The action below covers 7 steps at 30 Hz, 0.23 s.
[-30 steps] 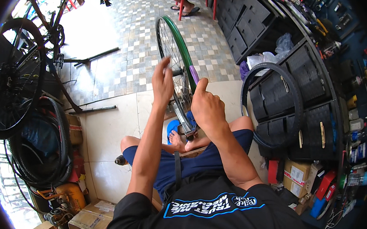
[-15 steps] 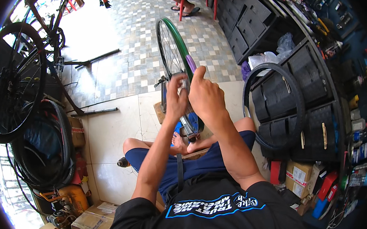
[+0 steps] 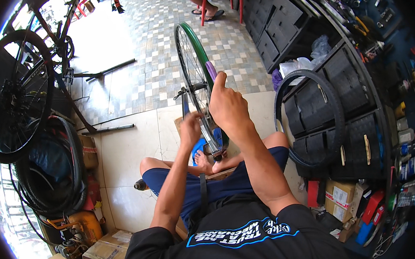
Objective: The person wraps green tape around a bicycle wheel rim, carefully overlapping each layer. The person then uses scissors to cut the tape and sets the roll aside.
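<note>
A spoked bicycle wheel (image 3: 179, 49) stands upright before me in a metal stand (image 3: 212, 146), with a green band (image 3: 192, 39) around its rim. A purple strip (image 3: 211, 70) lies along the rim where the green ends. My right hand (image 3: 228, 101) is closed at the rim's right side, its thumb against the purple strip; the fingertips are hidden. My left hand (image 3: 189, 130), smeared by motion, is at the near left of the wheel, beside the spokes. Whether it holds anything cannot be made out.
A loose black tyre (image 3: 340, 120) leans on dark drawers at right. Several tyres (image 3: 79, 162) and a bicycle (image 3: 48, 61) stand at left. A stand leg (image 3: 113, 128) lies across the floor. Beyond the wheel, a person's leg (image 3: 203, 4) shows by a red chair (image 3: 242, 6).
My left hand has moved down and left, toward me and away from the right hand. My right hand and the wheel's upper part have shifted slightly left.
</note>
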{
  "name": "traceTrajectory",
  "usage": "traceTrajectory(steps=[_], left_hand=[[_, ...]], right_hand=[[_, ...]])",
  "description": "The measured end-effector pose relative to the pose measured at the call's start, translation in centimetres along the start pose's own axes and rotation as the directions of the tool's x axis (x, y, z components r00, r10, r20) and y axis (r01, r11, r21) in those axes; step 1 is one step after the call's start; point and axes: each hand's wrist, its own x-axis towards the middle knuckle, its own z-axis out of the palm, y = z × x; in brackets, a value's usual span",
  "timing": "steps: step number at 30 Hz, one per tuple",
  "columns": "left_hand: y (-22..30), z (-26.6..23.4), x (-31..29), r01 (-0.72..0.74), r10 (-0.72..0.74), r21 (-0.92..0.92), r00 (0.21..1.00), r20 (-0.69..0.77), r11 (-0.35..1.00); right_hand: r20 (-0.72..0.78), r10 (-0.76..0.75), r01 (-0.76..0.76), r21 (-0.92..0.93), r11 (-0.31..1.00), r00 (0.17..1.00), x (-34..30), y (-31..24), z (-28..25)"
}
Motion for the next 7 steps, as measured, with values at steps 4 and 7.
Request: traceTrajectory(steps=[4, 7], left_hand=[[12.4, -4.1, 9.0, -0.235, 0.208, -0.056, 0.931, -0.299, 0.970], [15.5, -5.2, 14.4, -0.414, 0.347, -0.121, 0.863, -0.367, 0.902]], right_hand=[[-0.020, 0.037, -0.036, 0.027, 0.999, 0.999, -0.4, 0.9, 0.5], [-0.029, 0.015, -0.014, 0.030, 0.999, 0.999, -0.8, 0.4, 0.4]])
